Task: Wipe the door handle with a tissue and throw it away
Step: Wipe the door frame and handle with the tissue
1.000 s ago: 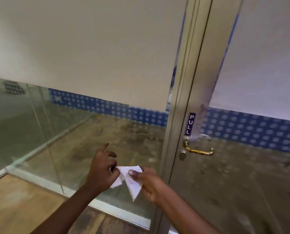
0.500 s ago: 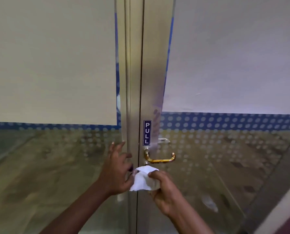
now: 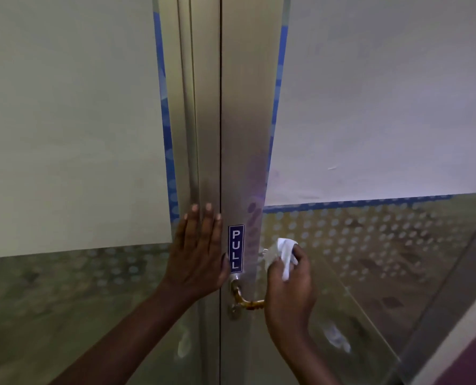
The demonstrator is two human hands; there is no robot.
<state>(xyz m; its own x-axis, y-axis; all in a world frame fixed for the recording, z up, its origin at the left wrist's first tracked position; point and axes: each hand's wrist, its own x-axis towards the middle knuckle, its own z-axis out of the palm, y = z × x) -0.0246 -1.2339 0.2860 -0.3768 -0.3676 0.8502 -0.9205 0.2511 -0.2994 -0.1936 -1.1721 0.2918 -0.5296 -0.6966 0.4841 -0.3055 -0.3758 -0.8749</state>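
A brass lever door handle [image 3: 246, 300] sticks out of the metal door frame [image 3: 242, 151] below a blue PULL sign [image 3: 236, 248]. My right hand [image 3: 289, 290] is closed on a crumpled white tissue [image 3: 282, 252] and covers the right end of the handle. The tissue is held above the lever, next to the frame's right edge. My left hand [image 3: 196, 254] lies flat with fingers spread on the frame, just left of the sign. A round lock [image 3: 234, 309] sits under the handle's base.
Frosted glass panels with blue dotted bands stand on both sides of the frame, a fixed pane [image 3: 73, 134] left and the door glass [image 3: 384, 107] right. A slanted metal edge [image 3: 453, 287] crosses the lower right.
I have come closer to the door. My left hand let go of the tissue and went flat onto the frame. My right hand carried the tissue up to the handle.
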